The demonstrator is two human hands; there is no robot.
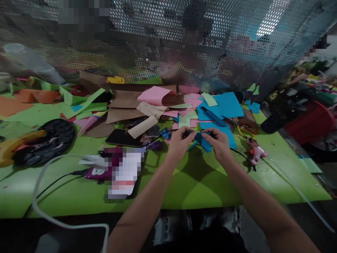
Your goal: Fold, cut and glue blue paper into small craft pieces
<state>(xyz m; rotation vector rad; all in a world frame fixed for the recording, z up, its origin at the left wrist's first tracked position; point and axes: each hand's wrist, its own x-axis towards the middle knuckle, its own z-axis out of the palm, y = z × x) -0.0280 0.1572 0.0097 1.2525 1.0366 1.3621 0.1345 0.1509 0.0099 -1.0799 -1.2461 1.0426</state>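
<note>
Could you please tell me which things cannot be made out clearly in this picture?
Head view, all:
The gripped edges of the blue piece: hidden by fingers of the left hand and right hand.
The content on the phone: masked by pixel blocks.
The left end of the yellow object: cut off by the picture edge.
Details behind the perforated panel: dim, blurred, broken up by its mesh.

No text, label, brand or number can be read. Between seven and eight o'clock, the phone screen (pixel 125 170) is blocked out in coarse squares — only a red band stands out — and at eight o'clock the purple glue gun (pixel 92 175) bears a pale, illegible patch.
</note>
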